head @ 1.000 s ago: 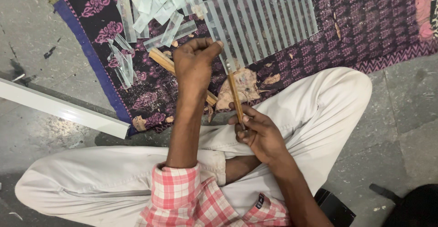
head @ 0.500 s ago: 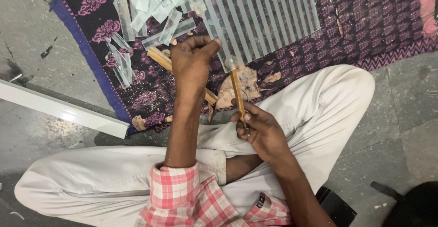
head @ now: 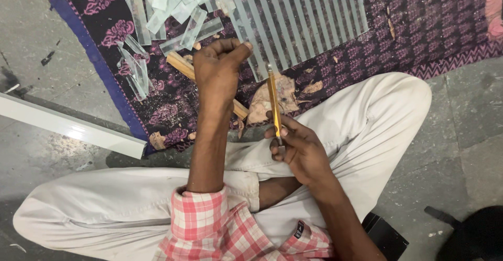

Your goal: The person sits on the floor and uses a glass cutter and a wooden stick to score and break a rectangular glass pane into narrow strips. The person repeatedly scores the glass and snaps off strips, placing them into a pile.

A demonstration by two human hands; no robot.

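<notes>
I sit cross-legged on the floor in white trousers. My left hand (head: 216, 72) pinches the near left edge of a scored glass sheet (head: 304, 14) that lies on a dark patterned cloth (head: 419, 20). My right hand (head: 298, 151) grips a thin yellow-handled cutting tool (head: 273, 101); its tip points up and meets the glass edge just right of my left fingers. A wooden stick (head: 181, 65) lies on the cloth under my left hand.
A heap of cut glass strips (head: 167, 4) lies on the cloth at the upper left, with a few more strips (head: 135, 69) near the cloth's blue border. A white bar (head: 68, 127) lies on the grey floor at left. A dark object (head: 385, 235) sits by my right elbow.
My right hand has raised the yellow tool a little toward the glass edge. My left hand has kept its pinch on the sheet's edge.
</notes>
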